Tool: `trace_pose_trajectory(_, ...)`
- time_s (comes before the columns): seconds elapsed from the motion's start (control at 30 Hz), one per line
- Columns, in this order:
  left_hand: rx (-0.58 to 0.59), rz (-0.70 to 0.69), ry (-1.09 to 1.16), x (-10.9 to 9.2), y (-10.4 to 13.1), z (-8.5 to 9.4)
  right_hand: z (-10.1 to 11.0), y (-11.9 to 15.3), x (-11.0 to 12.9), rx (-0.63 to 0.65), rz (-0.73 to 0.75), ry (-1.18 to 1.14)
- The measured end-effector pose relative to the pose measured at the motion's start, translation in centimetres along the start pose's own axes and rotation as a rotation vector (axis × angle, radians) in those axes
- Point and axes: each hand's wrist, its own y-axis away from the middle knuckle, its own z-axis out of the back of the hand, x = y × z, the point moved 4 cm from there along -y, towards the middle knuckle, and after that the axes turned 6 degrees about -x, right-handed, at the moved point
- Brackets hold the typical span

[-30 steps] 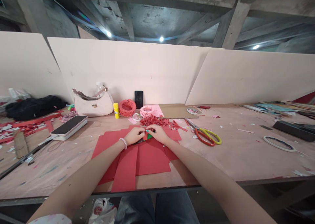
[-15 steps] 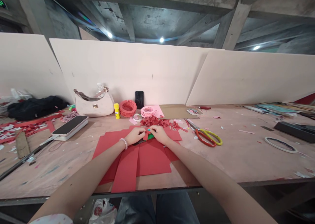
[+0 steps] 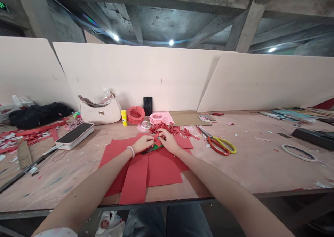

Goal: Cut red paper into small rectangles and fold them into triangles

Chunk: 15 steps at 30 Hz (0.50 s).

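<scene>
A small folded piece of red paper [image 3: 157,139] is held between my two hands, over a stack of red paper sheets [image 3: 163,169]. My left hand [image 3: 142,144], with a beaded bracelet at the wrist, pinches its left side. On the other side, the thumb and fingers of my right hand [image 3: 169,143] close on the paper. Under the fingers lies a green ridged object [image 3: 157,147] with a dark part; its kind is partly hidden. Just beyond are many small folded red paper pieces [image 3: 169,129].
Scissors [image 3: 220,145] with red and yellow handles lie to the right. Behind the hands stand a glue stick [image 3: 124,118], a red paper ring [image 3: 135,115], a pink paper ring [image 3: 157,118] and a phone [image 3: 148,106]. A white handbag [image 3: 100,110] and a white device [image 3: 75,136] are left.
The fingers of my right hand have shifted slightly on the red paper piece, and the piece has tilted. Both hands stay over the same spot.
</scene>
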Motion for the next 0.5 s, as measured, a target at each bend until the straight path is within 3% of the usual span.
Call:
trace_pose_trajectory(0.2, 0.040, 0.091, 0.028, 1.1, -0.1, -0.3, -0.1, 0.2, 0.7, 0.018, 0.053, 0.015)
trace_pose_trajectory(0.5, -0.081, 0.153, 0.095, 2.4, -1.0, 0.4, -0.1, 0.2, 1.1, 0.045, 0.150, 0.069)
